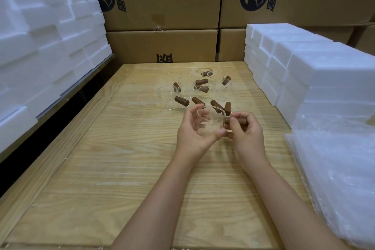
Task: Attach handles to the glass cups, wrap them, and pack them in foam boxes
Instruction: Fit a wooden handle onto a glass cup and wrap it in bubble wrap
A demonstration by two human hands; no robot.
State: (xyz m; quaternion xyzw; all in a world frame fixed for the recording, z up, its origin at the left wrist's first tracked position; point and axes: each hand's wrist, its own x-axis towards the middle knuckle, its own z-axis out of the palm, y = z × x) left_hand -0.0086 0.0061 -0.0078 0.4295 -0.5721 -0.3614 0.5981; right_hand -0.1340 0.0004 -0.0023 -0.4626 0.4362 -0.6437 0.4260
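Two grips met above the counter (101, 168): the left grip (194, 130) had its fingers curled round a clear glass cup (211, 122), and the right grip (245, 132) pinched a brown handle (236, 121) whose end touched the cup's right side. The step in hand looked like fitting that handle; whether it was seated could not be told. The next move probably called for a firm push or twist from the right grip while the left steadied the glass. A pile of clear wrap sheets (334, 168) lay to the right of the right grip, ready for wrapping. Just beyond both grips stood a cluster of finished cups (192, 89). Foam boxes (304, 67) were stacked farther off to the right, with cartons (162, 6) behind
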